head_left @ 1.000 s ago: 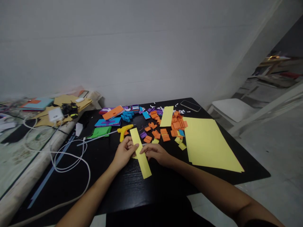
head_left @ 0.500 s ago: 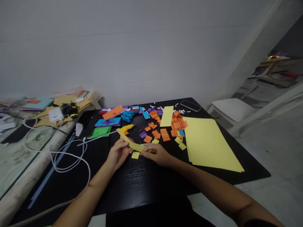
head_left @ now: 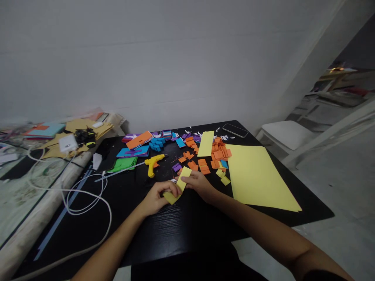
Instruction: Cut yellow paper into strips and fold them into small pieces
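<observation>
A narrow yellow paper strip is held between both hands over the front middle of the black table. My left hand is closed on its lower end, fingers curled over the paper. With thumb on top, my right hand pinches the strip's upper part. The strip slants and looks bent near the left fingers. Just beyond my left hand lies a yellow glue gun, its nozzle toward the right. Small folded orange paper pieces and a few yellow pieces lie past my right hand.
Large yellow sheets cover the table's right side, near a phone. Blue folded paper and green paper lie at left. A white cable loops across the left. A white chair stands beyond the right edge.
Both hands have turned the yellow strip from a leftward slant to a rightward one. My left hand moved lower and nearer; the right shifted slightly up. The glue gun is now uncovered.
</observation>
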Demonstrator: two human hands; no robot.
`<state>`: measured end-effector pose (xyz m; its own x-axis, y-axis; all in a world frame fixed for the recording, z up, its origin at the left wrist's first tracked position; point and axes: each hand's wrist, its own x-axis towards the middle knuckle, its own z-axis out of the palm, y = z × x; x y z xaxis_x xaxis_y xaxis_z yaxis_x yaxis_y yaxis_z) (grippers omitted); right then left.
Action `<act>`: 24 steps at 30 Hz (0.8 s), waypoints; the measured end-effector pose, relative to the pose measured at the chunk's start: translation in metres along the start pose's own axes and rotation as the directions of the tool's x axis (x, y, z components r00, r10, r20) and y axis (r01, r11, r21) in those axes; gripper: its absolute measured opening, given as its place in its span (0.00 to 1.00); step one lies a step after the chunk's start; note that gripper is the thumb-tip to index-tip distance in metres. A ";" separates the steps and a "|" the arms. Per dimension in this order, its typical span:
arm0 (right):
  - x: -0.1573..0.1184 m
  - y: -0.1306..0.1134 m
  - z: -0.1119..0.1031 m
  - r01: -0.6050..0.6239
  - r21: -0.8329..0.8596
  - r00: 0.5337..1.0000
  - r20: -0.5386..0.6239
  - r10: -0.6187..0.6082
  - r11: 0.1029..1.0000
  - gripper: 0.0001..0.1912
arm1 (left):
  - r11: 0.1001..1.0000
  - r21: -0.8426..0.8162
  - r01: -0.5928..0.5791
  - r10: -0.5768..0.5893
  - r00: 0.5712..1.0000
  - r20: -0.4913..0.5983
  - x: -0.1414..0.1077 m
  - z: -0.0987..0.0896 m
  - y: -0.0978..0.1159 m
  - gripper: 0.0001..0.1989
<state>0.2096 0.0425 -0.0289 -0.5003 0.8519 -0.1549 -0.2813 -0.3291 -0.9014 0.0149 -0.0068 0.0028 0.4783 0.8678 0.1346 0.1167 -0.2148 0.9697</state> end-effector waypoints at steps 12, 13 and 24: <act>0.002 0.005 -0.003 -0.004 -0.022 0.999 -0.041 0.003 1.000 0.25 | 0.994 0.038 0.107 -0.107 0.994 0.007 -0.002 0.001 0.001 0.08; 0.002 0.005 -0.003 -0.003 -0.019 0.999 -0.042 0.002 1.000 0.25 | 0.994 0.042 0.104 -0.105 0.995 0.003 -0.002 0.001 0.001 0.08; 0.000 -0.002 -0.003 0.014 0.014 0.995 -0.096 -0.013 1.000 0.23 | 0.992 0.063 0.110 -0.106 0.992 -0.066 0.001 0.004 0.006 0.12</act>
<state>0.2126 0.0441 -0.0284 -0.4158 0.8912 -0.1812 -0.3001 -0.3225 -0.8977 0.0196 -0.0090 0.0084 0.4050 0.9132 0.0446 0.2231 -0.1461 0.9638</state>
